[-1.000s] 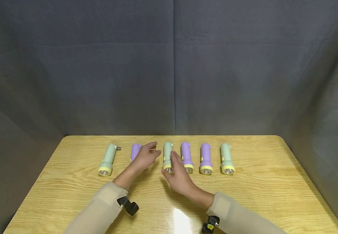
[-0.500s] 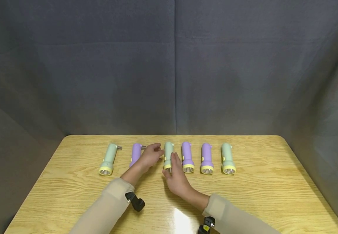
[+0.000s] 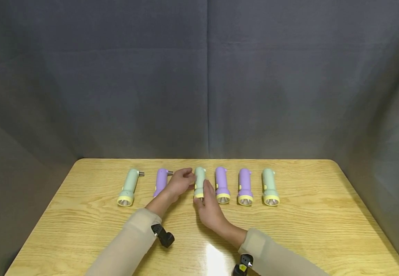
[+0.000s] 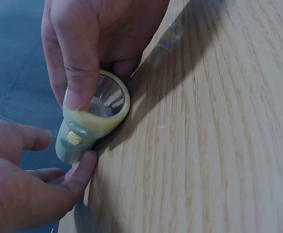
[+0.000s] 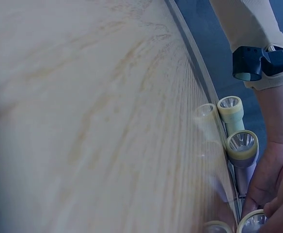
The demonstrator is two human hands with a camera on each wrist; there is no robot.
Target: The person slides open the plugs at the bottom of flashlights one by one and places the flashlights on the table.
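The mint-green flashlight (image 3: 200, 177) lies mid-row on the table, its yellow-rimmed head toward me. From its right, my right hand (image 3: 211, 210) holds the head; in the left wrist view the thumb presses the yellow rim and the other fingers go behind it. My left hand (image 3: 180, 184) is at the flashlight's left side with loosely bent fingers. One of its fingertips (image 4: 88, 159) is right at the body below the yellow switch, while the upper finger stands apart. A purple flashlight (image 3: 161, 179) is partly hidden by my left forearm.
Right of my hands lie two purple flashlights, a nearer one (image 3: 221, 179) and a farther one (image 3: 244, 182), then a green flashlight (image 3: 269, 183). Another green flashlight (image 3: 129, 184) is at the far left, a metal peg at its end. Grey curtains (image 3: 206, 96) surround the wooden table (image 3: 310, 226).
My left hand has moved right, up to the middle green flashlight's side, uncovering more of the purple one. The right hand's thumb has shifted slightly, to the flashlight's head.
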